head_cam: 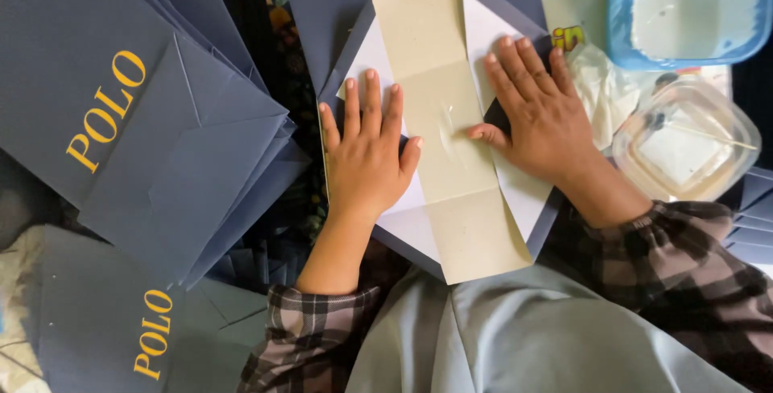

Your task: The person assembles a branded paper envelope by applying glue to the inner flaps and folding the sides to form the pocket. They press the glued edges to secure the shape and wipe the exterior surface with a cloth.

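Observation:
A dark blue paper sheet with a white inner side (pixel 386 216) lies in front of me, and a long beige card strip (pixel 439 119) runs lengthwise down its middle. My left hand (pixel 366 155) presses flat on the white part just left of the strip, fingers spread. My right hand (pixel 535 111) lies flat on the right side, its thumb touching the strip's edge. Both hands hold nothing. A shiny smear shows on the strip between the hands.
A stack of folded dark blue paper pieces with yellow lettering (pixel 153 111) fills the left. More lie at the lower left (pixel 105 320). A blue plastic tub (pixel 692 6) and a clear container with a stick in it (pixel 684 139) stand at the right.

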